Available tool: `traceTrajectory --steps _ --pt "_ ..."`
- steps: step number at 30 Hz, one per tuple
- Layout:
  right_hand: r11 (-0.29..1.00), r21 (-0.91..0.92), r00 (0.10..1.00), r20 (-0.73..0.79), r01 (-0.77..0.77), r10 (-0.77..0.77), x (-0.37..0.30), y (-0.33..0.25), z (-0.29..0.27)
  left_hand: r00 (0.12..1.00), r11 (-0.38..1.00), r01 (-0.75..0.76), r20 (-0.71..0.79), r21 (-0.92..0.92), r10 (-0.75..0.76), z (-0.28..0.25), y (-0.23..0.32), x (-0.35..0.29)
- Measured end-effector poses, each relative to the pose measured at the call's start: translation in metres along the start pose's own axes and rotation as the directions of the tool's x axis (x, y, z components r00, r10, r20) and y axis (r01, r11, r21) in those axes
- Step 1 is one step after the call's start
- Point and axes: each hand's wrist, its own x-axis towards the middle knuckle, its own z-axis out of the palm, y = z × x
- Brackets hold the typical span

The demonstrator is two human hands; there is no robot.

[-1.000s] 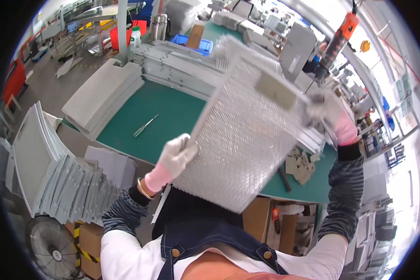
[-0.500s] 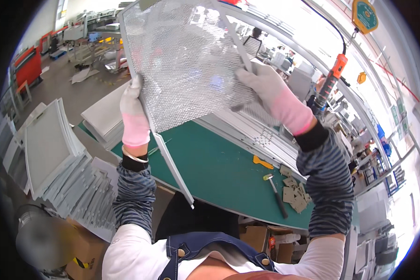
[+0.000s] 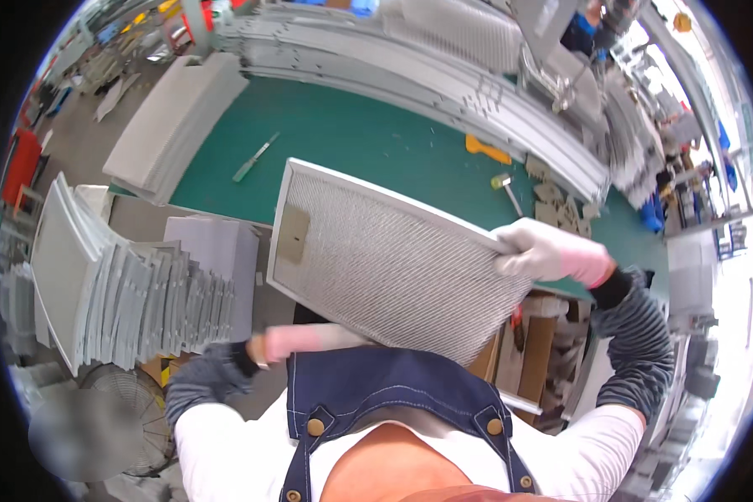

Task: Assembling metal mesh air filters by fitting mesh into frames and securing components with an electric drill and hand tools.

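A rectangular metal mesh filter panel [image 3: 393, 259] is tilted in front of me, over the near edge of the green bench. Pale metal framing runs along its far, left and near sides, and a small beige plate [image 3: 292, 236] lies at its left end. My right hand [image 3: 531, 249], in a white and pink glove, is closed on the far right corner. The left hand [image 3: 326, 337], gloved alike and blurred, grips the near edge; its fingers are mostly hidden. A pale frame strip [image 3: 520, 403] shows below the panel's right end.
On the green bench [image 3: 335, 117] lie a screwdriver [image 3: 256, 157], a yellow scraper [image 3: 487, 149], a hammer [image 3: 507, 192] and several small beige plates [image 3: 556, 207]. Long metal profiles [image 3: 443, 92] line its back. Stacked panels [image 3: 176, 125] stand left, more frames [image 3: 134, 293] beside me, near a fan [image 3: 130, 410].
The panel has come down from raised height toward my body and turned, its beige-plated end now at the left. My left hand has moved down to the near edge; the right has lowered too.
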Motion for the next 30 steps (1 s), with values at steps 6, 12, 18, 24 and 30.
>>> traceTrajectory --steps 6,12,18,24,30 --pt "0.959 0.283 1.000 0.005 -0.013 0.012 0.030 0.032 0.031 0.882 0.393 0.044 -0.221 0.918 0.416 -0.123 0.070 0.030" --pt "0.988 0.086 0.992 0.013 -0.130 0.129 0.039 0.019 0.021 0.988 0.796 0.110 0.020 0.595 -0.151 -0.128 0.064 0.093" --pt "0.857 0.516 0.977 -0.181 -0.002 0.111 0.038 0.035 0.056 0.978 0.825 -0.066 0.202 0.562 -0.059 -0.090 0.054 0.157" --pt "0.996 0.091 0.996 -0.086 0.012 -0.004 0.014 0.025 0.030 0.925 0.888 -0.013 0.342 0.460 -0.163 -0.094 0.038 0.169" --pt "0.978 0.187 0.985 -0.158 0.095 -0.065 0.005 0.053 0.056 0.965 0.612 -0.060 0.203 0.788 -0.167 -0.075 0.040 0.163"
